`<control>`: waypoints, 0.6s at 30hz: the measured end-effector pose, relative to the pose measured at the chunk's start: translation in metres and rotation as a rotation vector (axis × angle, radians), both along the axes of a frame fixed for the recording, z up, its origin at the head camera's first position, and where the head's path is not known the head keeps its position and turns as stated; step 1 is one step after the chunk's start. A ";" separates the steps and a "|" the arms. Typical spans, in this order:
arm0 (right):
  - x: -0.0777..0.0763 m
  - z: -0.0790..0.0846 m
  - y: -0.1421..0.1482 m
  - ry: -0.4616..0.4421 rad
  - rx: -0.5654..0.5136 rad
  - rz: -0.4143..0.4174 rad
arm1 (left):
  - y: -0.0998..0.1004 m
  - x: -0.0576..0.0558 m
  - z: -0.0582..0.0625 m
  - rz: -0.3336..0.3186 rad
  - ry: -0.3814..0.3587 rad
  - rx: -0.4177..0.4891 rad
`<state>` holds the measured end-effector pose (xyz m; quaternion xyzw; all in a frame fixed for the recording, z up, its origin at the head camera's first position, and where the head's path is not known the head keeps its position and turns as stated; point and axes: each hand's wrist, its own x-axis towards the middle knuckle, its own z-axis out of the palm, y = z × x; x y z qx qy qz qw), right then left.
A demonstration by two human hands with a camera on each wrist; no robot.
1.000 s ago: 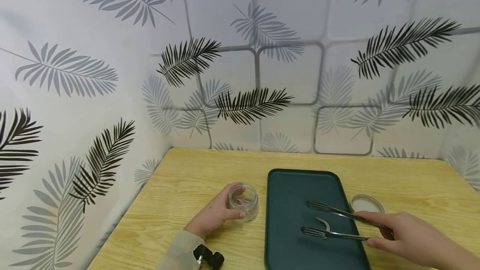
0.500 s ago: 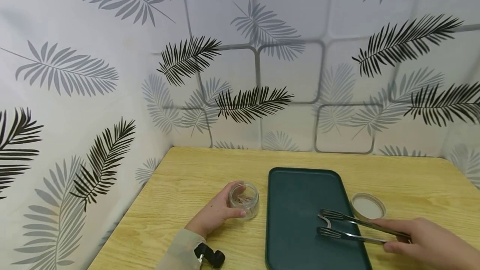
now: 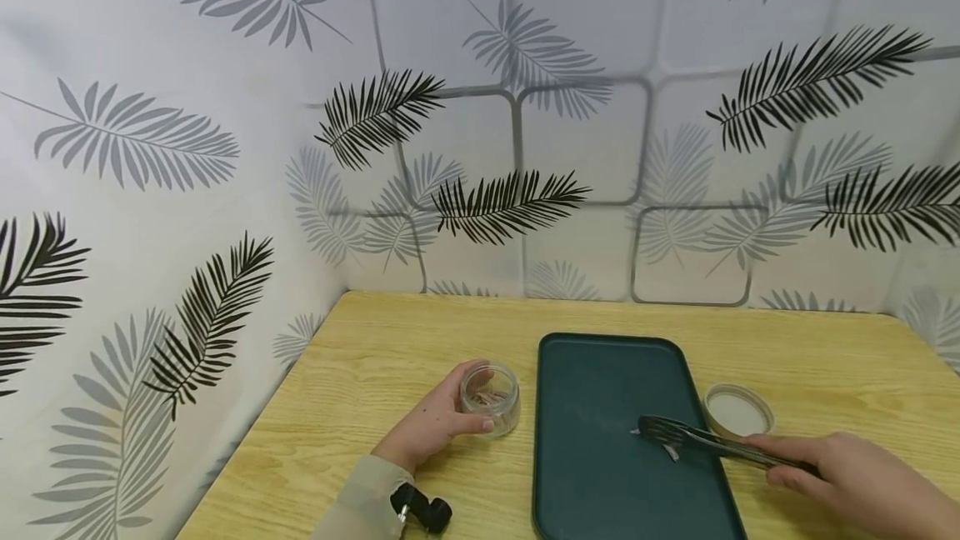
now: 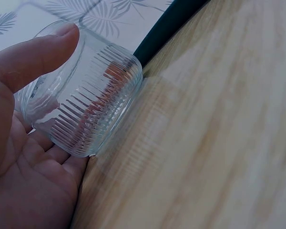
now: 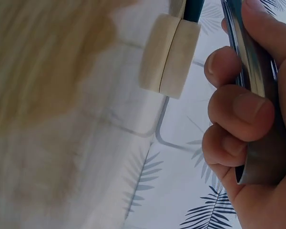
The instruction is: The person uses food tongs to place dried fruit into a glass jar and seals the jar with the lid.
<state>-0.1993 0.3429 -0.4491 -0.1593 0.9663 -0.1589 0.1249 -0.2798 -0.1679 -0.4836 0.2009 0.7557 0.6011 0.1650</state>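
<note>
My left hand (image 3: 426,427) grips a clear glass jar (image 3: 504,422) that stands on the table without a lid, left of a dark green tray (image 3: 592,390). Ribbed glass shows low on the jar (image 4: 100,100) in the left wrist view, with small reddish-brown pieces (image 4: 97,102) at the bottom. Over the right half of the tray, my right hand (image 3: 843,473) holds metal tongs (image 3: 708,440), squeezed together. Between their slotted tips sits a small pale curved piece (image 3: 671,452), partly covered by them. Fingers wrap the tongs' handle (image 5: 269,157) in the right wrist view.
A round pale lid (image 3: 738,411) lies on the wood-patterned table (image 3: 420,332) beside the tray's right edge, just behind the tongs. A leaf-patterned covering (image 3: 555,148) rises behind and to the left of the table. A black device (image 3: 422,511) is on the left wrist.
The tongs first moved right and their arms came together on the curved piece. My right hand moved right with them. The left hand and jar stayed in place.
</note>
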 end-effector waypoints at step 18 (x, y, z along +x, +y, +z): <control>-0.004 0.017 -0.030 0.312 -0.029 0.088 | 0.000 -0.002 -0.001 0.001 -0.007 -0.008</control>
